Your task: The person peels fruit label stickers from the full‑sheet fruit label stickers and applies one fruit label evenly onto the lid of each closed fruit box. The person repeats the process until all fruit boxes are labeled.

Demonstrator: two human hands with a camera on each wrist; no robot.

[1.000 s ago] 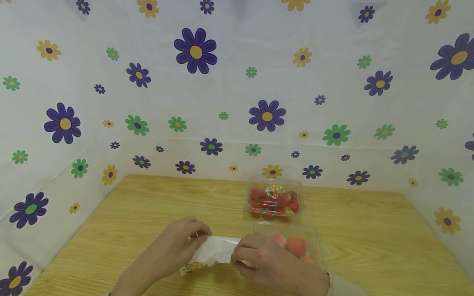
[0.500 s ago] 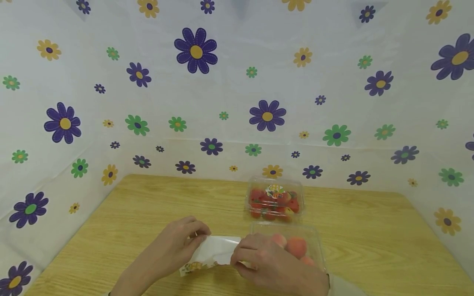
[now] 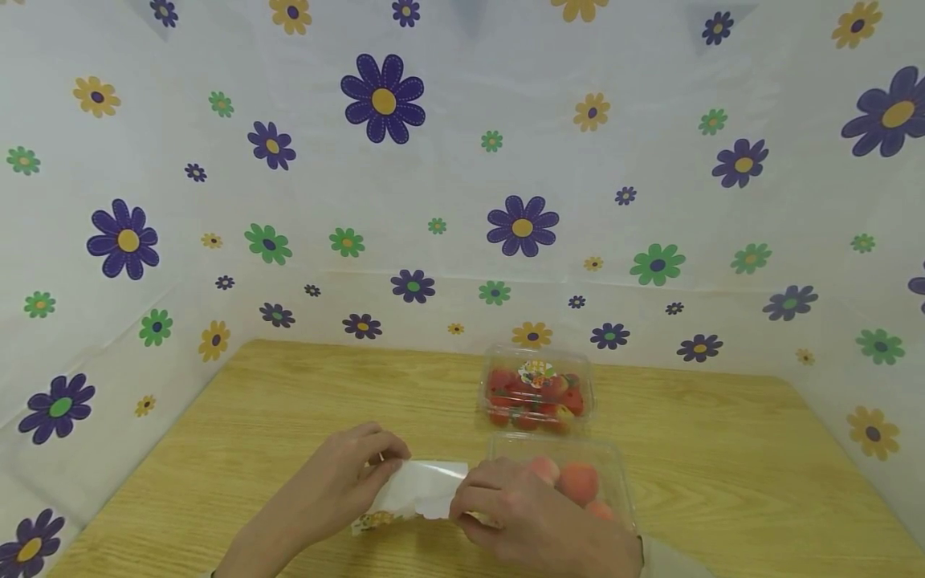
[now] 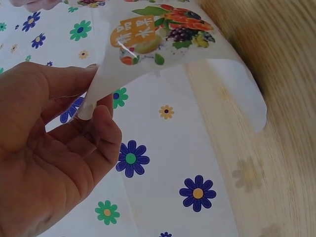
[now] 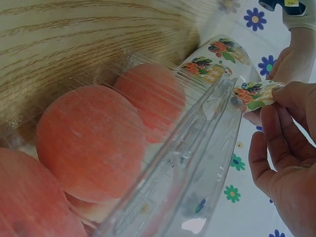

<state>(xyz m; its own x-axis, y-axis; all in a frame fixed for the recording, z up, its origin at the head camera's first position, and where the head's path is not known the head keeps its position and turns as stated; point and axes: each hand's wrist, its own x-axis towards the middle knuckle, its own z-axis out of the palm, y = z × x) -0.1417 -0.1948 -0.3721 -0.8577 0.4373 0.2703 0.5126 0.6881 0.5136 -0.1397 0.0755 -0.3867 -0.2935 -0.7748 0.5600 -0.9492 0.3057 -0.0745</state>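
Note:
A glossy white strip of fruit-printed labels (image 3: 425, 488) spans both hands above the table, its printed face turned down and toward the person. My left hand (image 3: 354, 474) pinches its left end between thumb and fingers. In the left wrist view, the sheet (image 4: 163, 42) bends and its far corner curls. My right hand (image 3: 538, 514) pinches a fruit-printed label (image 5: 256, 95) between thumb and index finger; whether it is lifting off the strip cannot be told. Right beside that hand stands a clear plastic box (image 5: 168, 168) of peaches (image 5: 91, 143), partly hidden by it in the head view.
Behind the peach box is a closed clear box (image 3: 482, 393) holding strawberries (image 3: 522, 391), with a fruit label (image 3: 535, 372) on its lid. Both stand on a wood-grain table (image 3: 347, 385). A white flowered sheet (image 3: 448, 177) encloses the back and sides.
The strip between my hands has shifted slightly, and its lower edge by the right hand hangs a little lower. Hands and boxes have hardly moved.

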